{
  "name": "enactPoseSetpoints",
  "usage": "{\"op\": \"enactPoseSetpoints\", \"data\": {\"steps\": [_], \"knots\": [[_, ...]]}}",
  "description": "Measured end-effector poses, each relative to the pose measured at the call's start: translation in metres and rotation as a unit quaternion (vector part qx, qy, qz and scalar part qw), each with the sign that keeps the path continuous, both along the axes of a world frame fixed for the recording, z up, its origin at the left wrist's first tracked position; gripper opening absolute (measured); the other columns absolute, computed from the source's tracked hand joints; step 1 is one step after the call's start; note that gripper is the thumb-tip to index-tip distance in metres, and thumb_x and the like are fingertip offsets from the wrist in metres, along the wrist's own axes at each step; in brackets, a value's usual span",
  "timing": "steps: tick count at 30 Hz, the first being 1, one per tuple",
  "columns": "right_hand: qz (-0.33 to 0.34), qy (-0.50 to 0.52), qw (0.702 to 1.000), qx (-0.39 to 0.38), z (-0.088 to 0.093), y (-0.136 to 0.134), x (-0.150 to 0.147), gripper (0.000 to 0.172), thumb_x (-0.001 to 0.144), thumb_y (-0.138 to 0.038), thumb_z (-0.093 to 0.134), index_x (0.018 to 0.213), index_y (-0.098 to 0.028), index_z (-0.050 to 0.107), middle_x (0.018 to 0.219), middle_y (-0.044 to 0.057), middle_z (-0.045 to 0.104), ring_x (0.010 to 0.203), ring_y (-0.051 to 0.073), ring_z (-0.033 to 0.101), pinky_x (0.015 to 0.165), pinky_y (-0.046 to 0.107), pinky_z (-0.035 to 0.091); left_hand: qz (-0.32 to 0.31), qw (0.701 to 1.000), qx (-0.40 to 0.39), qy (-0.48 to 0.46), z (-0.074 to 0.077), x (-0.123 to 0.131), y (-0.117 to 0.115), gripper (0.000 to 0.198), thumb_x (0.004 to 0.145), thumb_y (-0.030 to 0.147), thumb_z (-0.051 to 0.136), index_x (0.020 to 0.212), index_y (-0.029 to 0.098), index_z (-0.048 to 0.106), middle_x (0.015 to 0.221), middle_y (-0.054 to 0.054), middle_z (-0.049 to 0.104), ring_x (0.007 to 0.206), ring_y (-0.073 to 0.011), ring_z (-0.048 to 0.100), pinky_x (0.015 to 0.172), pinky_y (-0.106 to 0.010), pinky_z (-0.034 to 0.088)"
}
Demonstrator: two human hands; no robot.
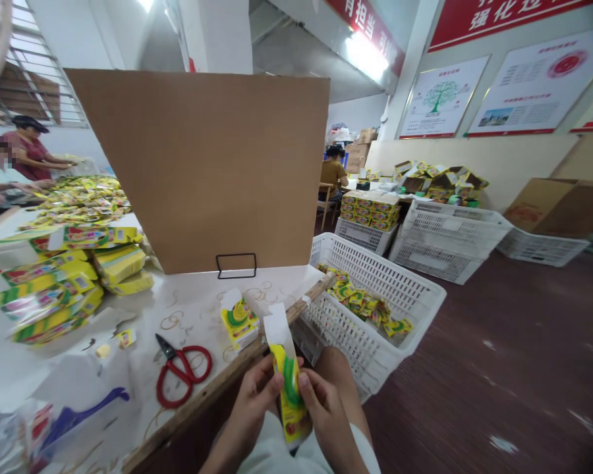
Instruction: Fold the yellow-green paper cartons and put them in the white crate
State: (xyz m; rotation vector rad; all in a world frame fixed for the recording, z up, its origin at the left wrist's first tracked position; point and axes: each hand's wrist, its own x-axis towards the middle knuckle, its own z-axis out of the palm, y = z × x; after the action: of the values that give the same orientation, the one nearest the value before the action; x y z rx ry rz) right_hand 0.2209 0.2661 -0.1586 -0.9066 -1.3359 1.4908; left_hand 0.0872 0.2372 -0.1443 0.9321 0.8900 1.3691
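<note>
Both my hands hold a flattened yellow and green carton (287, 382) with a white flap sticking up, low in the middle of the view over my lap. My left hand (254, 398) pinches its left edge. My right hand (322, 409) grips its right edge, thumb on the front. Another such carton (238, 318) lies on the table near its front edge, just above my hands. Red-handled scissors (182, 370) lie to the left of it.
A brown cardboard sheet (202, 164) stands upright on the white table (44, 355). Stacks of flat cartons (54, 289) lie at the left. White plastic crates (370, 309) holding cartons stand on the floor at the right. Other people work at the far left and behind.
</note>
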Motion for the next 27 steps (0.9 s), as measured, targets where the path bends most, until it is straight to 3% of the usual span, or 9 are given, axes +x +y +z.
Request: {"op": "enactPoseSetpoints", "data": {"steps": [5, 9, 11, 13, 15, 17, 21, 25, 27], "knots": [[-0.015, -0.085, 0.994, 0.073, -0.004, 0.001, 0.006, 0.045, 0.079, -0.056, 0.059, 0.071, -0.013, 0.070, 0.065, 0.005, 0.062, 0.064, 0.017, 0.055, 0.057, 0.024, 0.046, 0.016, 1.000, -0.014, 0.013, -0.001, 0.001, 0.003, 0.046, 0.075, 0.048, 0.067, 0.106, 0.013, 0.065, 0.102, -0.013, 0.069, 0.097, -0.0281, 0.062, 0.084, -0.037, 0.049], [-0.067, -0.135, 0.983, 0.108, -0.011, 0.002, 0.005, 0.044, 0.084, -0.051, 0.055, 0.062, -0.014, 0.065, 0.060, 0.004, 0.059, 0.059, 0.015, 0.052, 0.054, 0.024, 0.044, 0.062, 0.995, -0.025, 0.070, -0.003, 0.006, 0.006, 0.052, 0.075, 0.049, 0.066, 0.111, 0.014, 0.058, 0.110, -0.014, 0.066, 0.103, -0.0287, 0.061, 0.087, -0.037, 0.049], [-0.079, -0.145, 0.979, 0.122, -0.010, 0.004, 0.006, 0.037, 0.084, -0.046, 0.056, 0.068, -0.015, 0.066, 0.066, 0.005, 0.063, 0.064, 0.017, 0.056, 0.059, 0.025, 0.047, 0.106, 0.988, -0.015, 0.114, -0.005, 0.008, 0.005, 0.058, 0.074, 0.045, 0.068, 0.120, 0.016, 0.049, 0.119, -0.015, 0.061, 0.107, -0.0280, 0.059, 0.090, -0.037, 0.048], [-0.068, -0.121, 0.983, 0.121, -0.006, 0.005, 0.007, 0.027, 0.085, -0.040, 0.057, 0.089, -0.016, 0.066, 0.081, 0.007, 0.067, 0.076, 0.020, 0.062, 0.069, 0.028, 0.050, 0.116, 0.985, -0.011, 0.127, -0.006, 0.008, 0.003, 0.067, 0.075, 0.040, 0.068, 0.129, 0.017, 0.035, 0.121, -0.016, 0.060, 0.106, -0.0273, 0.061, 0.090, -0.037, 0.048], [-0.056, -0.079, 0.988, 0.124, 0.001, 0.006, 0.010, 0.030, 0.086, -0.036, 0.057, 0.110, -0.018, 0.058, 0.097, 0.009, 0.067, 0.087, 0.021, 0.064, 0.076, 0.029, 0.052, 0.088, 0.990, -0.008, 0.112, -0.005, 0.007, 0.001, 0.070, 0.079, 0.037, 0.064, 0.133, 0.018, 0.024, 0.116, -0.017, 0.062, 0.103, -0.0266, 0.063, 0.087, -0.039, 0.049], [-0.058, -0.058, 0.985, 0.151, 0.007, 0.007, 0.014, 0.035, 0.086, -0.032, 0.057, 0.119, -0.020, 0.052, 0.106, 0.010, 0.065, 0.093, 0.021, 0.064, 0.079, 0.030, 0.053, 0.053, 0.993, 0.004, 0.107, -0.001, 0.005, -0.001, 0.068, 0.083, 0.034, 0.060, 0.135, 0.019, 0.020, 0.113, -0.016, 0.064, 0.102, -0.0258, 0.063, 0.087, -0.038, 0.049], [-0.008, -0.060, 0.982, 0.178, 0.014, 0.009, 0.024, 0.040, 0.087, -0.032, 0.057, 0.125, -0.024, 0.050, 0.112, 0.009, 0.062, 0.104, 0.023, 0.059, 0.076, 0.027, 0.052, -0.027, 0.995, 0.019, 0.099, 0.011, -0.004, -0.005, 0.060, 0.083, 0.032, 0.062, 0.133, 0.020, 0.030, 0.105, -0.012, 0.067, 0.096, -0.0240, 0.065, 0.080, -0.033, 0.049], [0.064, -0.058, 0.990, 0.111, 0.015, 0.014, 0.034, 0.023, 0.090, -0.039, 0.051, 0.100, -0.021, 0.060, 0.084, 0.004, 0.061, 0.076, 0.017, 0.059, 0.062, 0.024, 0.048, -0.109, 0.993, 0.028, 0.034, 0.015, -0.005, -0.008, 0.044, 0.078, 0.032, 0.068, 0.113, 0.019, 0.043, 0.091, -0.009, 0.069, 0.084, -0.0212, 0.067, 0.071, -0.028, 0.048], [0.072, -0.071, 0.989, 0.104, 0.016, 0.015, 0.036, 0.026, 0.091, -0.041, 0.049, 0.086, -0.019, 0.061, 0.075, 0.002, 0.058, 0.068, 0.014, 0.055, 0.059, 0.023, 0.045, -0.126, 0.992, 0.026, 0.009, 0.013, -0.002, -0.010, 0.042, 0.077, 0.032, 0.070, 0.108, 0.020, 0.044, 0.089, -0.008, 0.069, 0.081, -0.0206, 0.067, 0.069, -0.027, 0.048]]}}
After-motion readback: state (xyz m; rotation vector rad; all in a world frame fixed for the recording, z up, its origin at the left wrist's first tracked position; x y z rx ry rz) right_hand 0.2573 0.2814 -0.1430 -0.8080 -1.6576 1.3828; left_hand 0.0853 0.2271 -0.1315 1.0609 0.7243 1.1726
